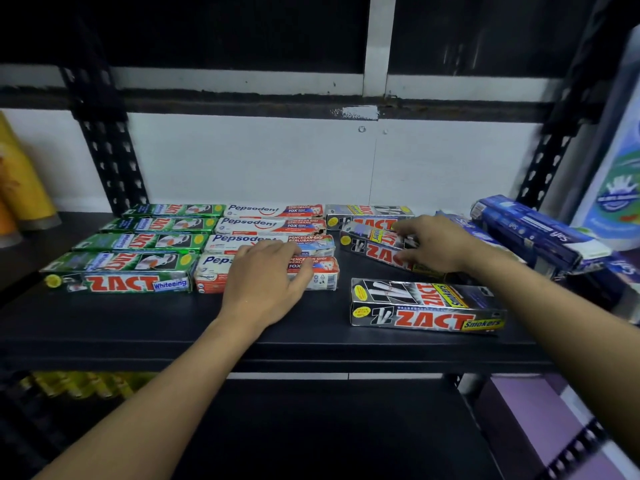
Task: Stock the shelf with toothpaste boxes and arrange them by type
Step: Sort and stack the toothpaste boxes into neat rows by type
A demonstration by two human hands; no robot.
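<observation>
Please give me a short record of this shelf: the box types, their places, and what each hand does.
left column: four green ZACT Whitening boxes
middle column: four white-and-red Pepsodent boxes
right group: black-and-silver ZACT Smokers boxes, unaligned; front ZACT Smokers box lies apart
far right: dark blue boxes, piled loosely
left hand: rests on front Pepsodent boxes
right hand: grips tilted ZACT Smokers box
surface: black shelf board
</observation>
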